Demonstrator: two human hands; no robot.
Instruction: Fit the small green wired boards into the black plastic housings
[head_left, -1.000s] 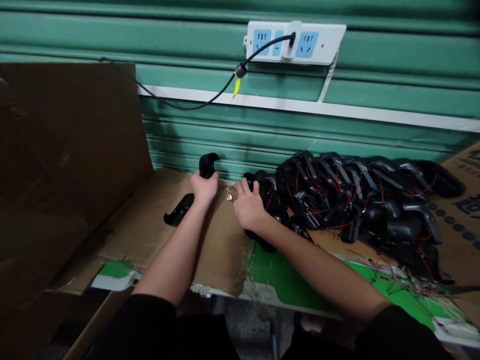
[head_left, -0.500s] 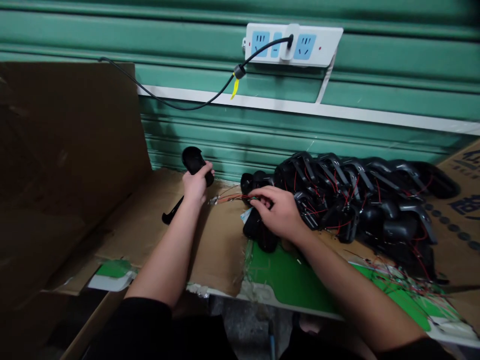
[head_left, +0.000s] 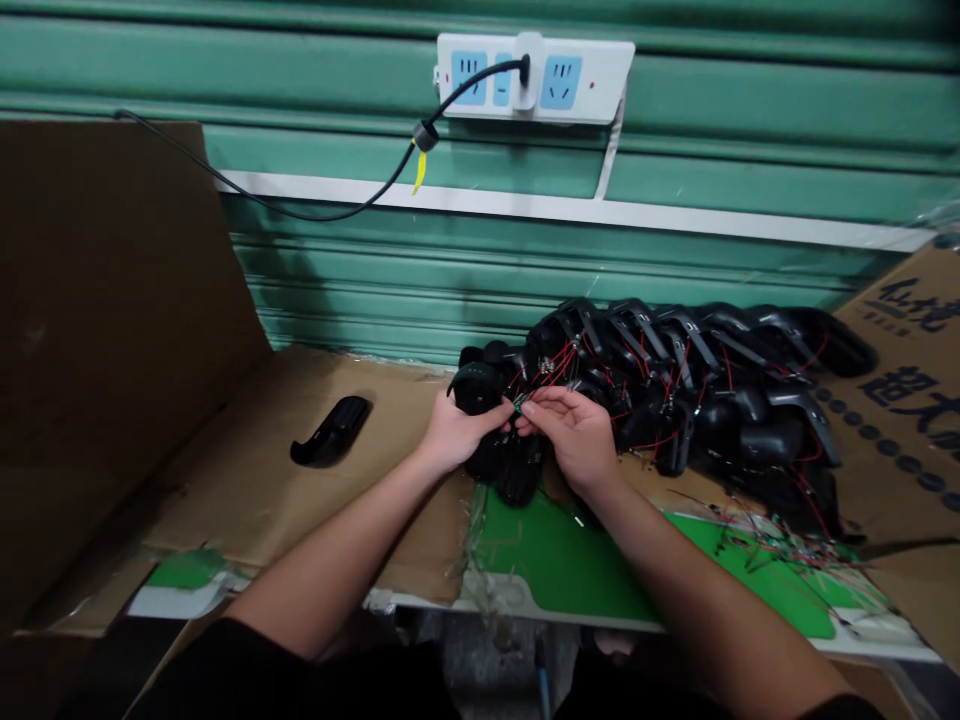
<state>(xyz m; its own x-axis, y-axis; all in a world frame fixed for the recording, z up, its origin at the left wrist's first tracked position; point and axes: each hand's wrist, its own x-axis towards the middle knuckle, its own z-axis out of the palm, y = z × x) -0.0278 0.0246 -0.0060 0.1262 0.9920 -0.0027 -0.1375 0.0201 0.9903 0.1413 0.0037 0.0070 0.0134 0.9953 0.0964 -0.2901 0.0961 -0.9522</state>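
Note:
My left hand [head_left: 454,432] is closed around a rounded black plastic housing [head_left: 472,384], its thumb stretched toward my right hand. Between the fingertips of my right hand [head_left: 576,432] is a small green circuit board [head_left: 518,403], pinched right beside the housing. Red wires [head_left: 553,370] run just above the fingers; whether they all belong to this board cannot be made out. A curved black shell piece [head_left: 334,432] lies alone on the cardboard sheet [head_left: 247,480] to the left.
Several black housings with red wires [head_left: 675,370] are heaped at the right. Loose thin wires [head_left: 787,560] lie on the green board [head_left: 585,570]. Cardboard walls [head_left: 112,330] stand left and right. A power strip [head_left: 536,80] with a black cable hangs on the green shutter.
My left hand has moved right, bringing the housing to my right hand. The small circuit board now shows between my right fingers. The curved shell now lies fully visible. The view has turned right.

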